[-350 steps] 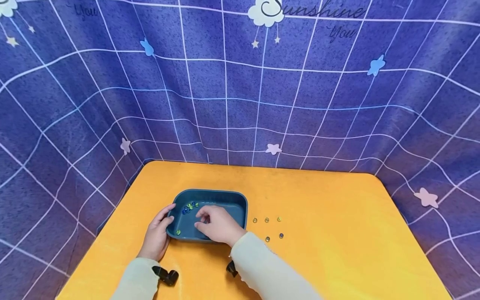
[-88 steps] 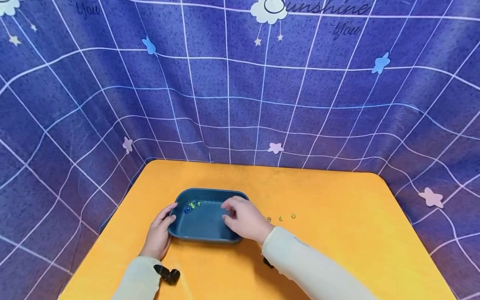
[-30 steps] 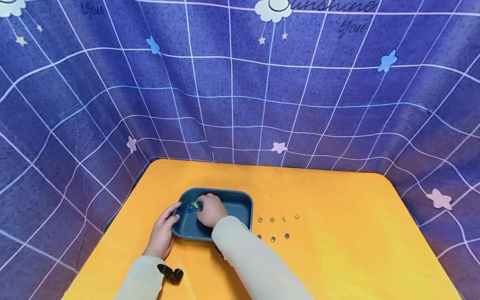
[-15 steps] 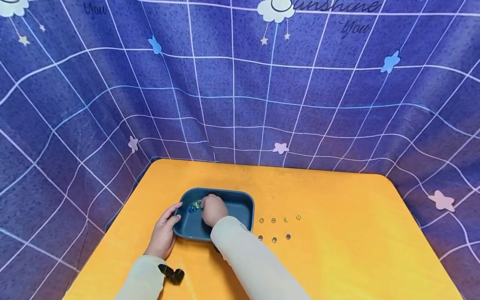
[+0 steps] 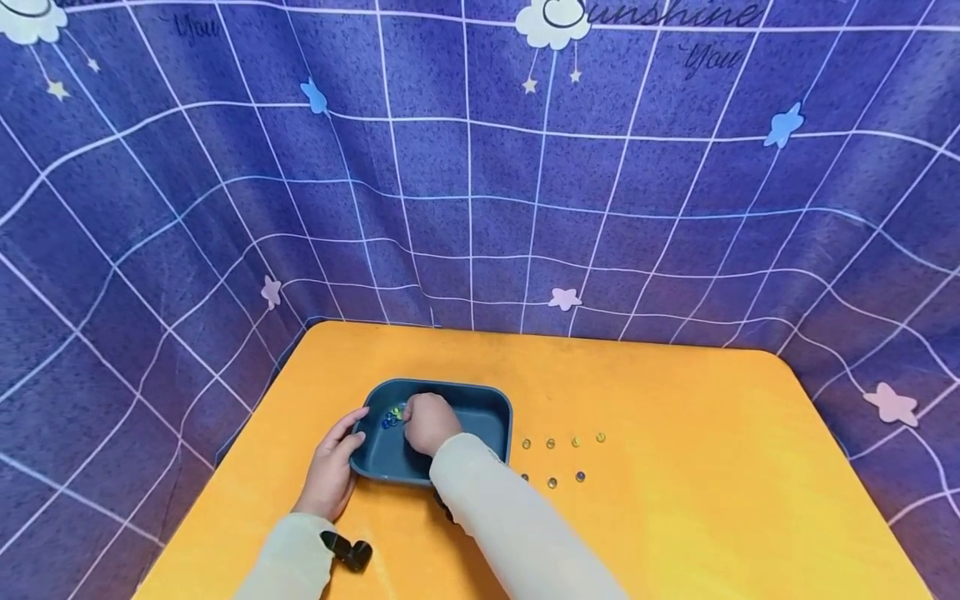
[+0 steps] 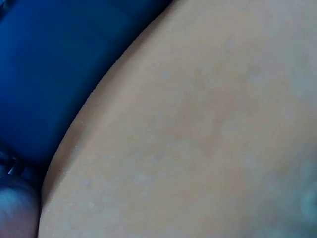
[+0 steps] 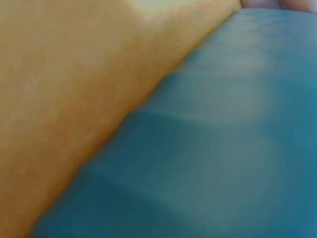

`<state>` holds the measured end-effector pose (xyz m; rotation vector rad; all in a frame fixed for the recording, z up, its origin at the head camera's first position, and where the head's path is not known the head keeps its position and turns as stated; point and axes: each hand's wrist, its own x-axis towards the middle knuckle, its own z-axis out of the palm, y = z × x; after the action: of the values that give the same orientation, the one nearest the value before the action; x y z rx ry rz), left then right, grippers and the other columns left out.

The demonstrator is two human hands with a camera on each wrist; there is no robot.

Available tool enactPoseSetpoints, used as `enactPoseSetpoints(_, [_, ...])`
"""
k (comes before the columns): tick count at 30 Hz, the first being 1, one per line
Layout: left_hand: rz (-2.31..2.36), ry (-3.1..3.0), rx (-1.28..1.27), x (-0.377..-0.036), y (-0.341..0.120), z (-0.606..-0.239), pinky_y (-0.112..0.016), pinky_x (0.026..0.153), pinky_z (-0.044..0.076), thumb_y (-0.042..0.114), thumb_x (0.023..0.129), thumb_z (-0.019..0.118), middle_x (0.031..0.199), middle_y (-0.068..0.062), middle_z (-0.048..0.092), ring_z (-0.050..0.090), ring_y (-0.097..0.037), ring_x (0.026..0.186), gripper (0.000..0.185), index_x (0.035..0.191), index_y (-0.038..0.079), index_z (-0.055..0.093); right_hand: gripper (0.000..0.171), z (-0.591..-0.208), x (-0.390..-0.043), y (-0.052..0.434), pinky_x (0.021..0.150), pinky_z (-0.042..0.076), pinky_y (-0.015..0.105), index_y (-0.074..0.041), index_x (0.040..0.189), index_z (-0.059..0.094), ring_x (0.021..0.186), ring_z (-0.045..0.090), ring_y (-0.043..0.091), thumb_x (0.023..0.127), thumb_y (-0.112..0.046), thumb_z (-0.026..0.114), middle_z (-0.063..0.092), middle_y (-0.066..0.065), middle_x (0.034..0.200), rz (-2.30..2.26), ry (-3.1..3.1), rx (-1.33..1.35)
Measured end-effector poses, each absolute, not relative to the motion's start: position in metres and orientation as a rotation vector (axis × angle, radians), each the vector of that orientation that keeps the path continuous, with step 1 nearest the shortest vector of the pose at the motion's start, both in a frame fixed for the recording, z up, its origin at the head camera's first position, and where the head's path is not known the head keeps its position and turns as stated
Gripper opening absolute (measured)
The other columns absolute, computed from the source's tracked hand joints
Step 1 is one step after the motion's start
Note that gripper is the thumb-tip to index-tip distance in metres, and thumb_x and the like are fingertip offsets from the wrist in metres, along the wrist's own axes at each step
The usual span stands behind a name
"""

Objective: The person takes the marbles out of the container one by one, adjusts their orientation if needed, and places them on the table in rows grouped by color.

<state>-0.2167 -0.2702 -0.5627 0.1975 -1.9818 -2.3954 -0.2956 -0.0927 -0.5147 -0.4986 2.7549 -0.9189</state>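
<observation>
A dark blue-green rectangular tray lies on the table, with several small blue and yellow-green glass marbles gathered at its far left. My left hand holds the tray's left end, thumb over the rim. My right hand is down inside the tray with curled fingers, right beside the marbles. Its fingertips are hidden behind the hand, so I cannot tell whether they pinch a marble. The left wrist view shows mostly skin and the blue tray floor; in the right wrist view the tray wall runs past the palm.
To the right of the tray, several marbles lie in two rows on the orange table, among them a yellow marble and a blue marble. My right sleeve crosses the tray's near edge. A blue curtain stands behind the table.
My right hand has moved from the tray's right side to the marbles at the left, then nearly stopped. The marble once in the tray's near left corner is gone; the far row outside is longer.
</observation>
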Motion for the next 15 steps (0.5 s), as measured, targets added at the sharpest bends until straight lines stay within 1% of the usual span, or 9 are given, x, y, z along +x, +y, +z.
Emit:
enactPoseSetpoints(3, [-2.403,-1.965,0.193,-0.217,-0.270,-0.563,-0.022,0.107,0.043,0.011,0.110,0.044,0.168,-0.004,0.019,0.021,-0.022,0.152,0.046,0.156,0.007,0.042,0.015,-0.505,-0.291,-0.090,0.077,0.054,0.027,-0.020,0.083,0.068,0.074,0.055,0.010,0.093,-0.012,0.074,0.062,-0.010,0.082,-0.946,2.731,-0.520])
enactPoseSetpoints(7, [-2.407,-1.962,0.183,-0.217,-0.270,-0.563,-0.020,0.105,0.044,0.010,0.110,0.044,0.169,-0.005,0.019,0.021,-0.023,0.152,0.046,0.156,0.006,0.042,0.012,-0.494,-0.283,-0.085,0.078,0.055,0.026,-0.020,0.086,0.071,0.074,0.056,0.007,0.094,-0.013,0.075,0.063,-0.012,0.083,-1.000,2.716,-0.541])
enactPoseSetpoints(12, [-2.407,-1.957,0.176,-0.217,-0.269,-0.563,-0.018,0.101,0.046,0.012,0.110,0.045,0.169,-0.006,0.018,0.019,-0.024,0.153,0.046,0.156,0.005,0.041,0.003,-0.483,-0.272,-0.071,0.076,0.055,0.027,-0.014,0.093,0.074,0.074,0.058,0.007,0.093,-0.011,0.077,0.064,-0.010,0.083,-1.141,2.642,-0.542])
enactPoseSetpoints(15, [-2.411,-1.953,0.179,-0.217,-0.269,-0.565,-0.017,0.101,0.046,0.013,0.110,0.046,0.168,-0.006,0.018,0.018,-0.024,0.153,0.047,0.156,0.005,0.041,0.003,-0.482,-0.267,-0.061,0.075,0.054,0.027,-0.013,0.094,0.074,0.075,0.057,0.008,0.093,-0.012,0.077,0.062,-0.010,0.083,-1.206,2.603,-0.533])
